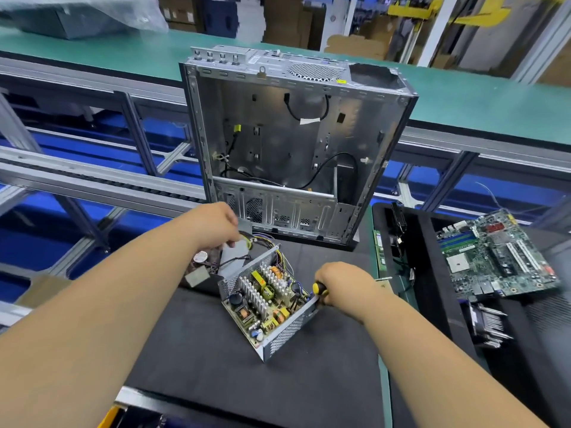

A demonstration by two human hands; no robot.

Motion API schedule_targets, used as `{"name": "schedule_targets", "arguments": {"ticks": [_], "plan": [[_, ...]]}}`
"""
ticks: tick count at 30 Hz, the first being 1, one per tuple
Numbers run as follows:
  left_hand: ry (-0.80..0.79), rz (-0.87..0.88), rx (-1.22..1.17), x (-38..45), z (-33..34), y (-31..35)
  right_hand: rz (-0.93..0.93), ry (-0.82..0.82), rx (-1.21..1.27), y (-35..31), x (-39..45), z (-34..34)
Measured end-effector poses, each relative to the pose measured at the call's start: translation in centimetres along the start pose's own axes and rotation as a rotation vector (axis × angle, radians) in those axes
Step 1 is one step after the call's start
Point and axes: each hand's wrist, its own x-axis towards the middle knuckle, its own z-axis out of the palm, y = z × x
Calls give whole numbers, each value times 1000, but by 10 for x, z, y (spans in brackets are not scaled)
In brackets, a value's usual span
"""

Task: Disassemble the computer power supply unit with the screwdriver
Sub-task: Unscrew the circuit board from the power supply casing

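The power supply unit (265,299) lies open on the black mat, its circuit board with heat sinks and coils exposed between perforated metal walls. Its removed cover with the fan (204,267) lies tilted at the unit's far left, joined by a bundle of wires. My left hand (216,225) grips the upper edge of this cover. My right hand (343,284) holds the screwdriver (319,288) by its black and yellow handle, at the unit's right wall; the shaft is hidden.
An emptied computer case (296,143) stands open behind the unit. To the right, a black tray (432,273) carries a motherboard (497,254) and a finned heat sink (486,325). A RAM stick (379,250) lies by the tray's left edge. A conveyor frame runs along the left.
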Motion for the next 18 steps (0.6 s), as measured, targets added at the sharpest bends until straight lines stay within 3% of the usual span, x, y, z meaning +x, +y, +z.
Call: {"name": "schedule_targets", "arguments": {"ticks": [4, 9, 18], "plan": [[-118, 30, -192, -9, 8, 19, -34, 89, 38, 0, -10, 13], [-190, 82, -220, -15, 25, 18, -76, 132, 67, -1, -28, 23], [-19, 209, 197, -14, 75, 1, -104, 166, 66, -30, -41, 37]]}}
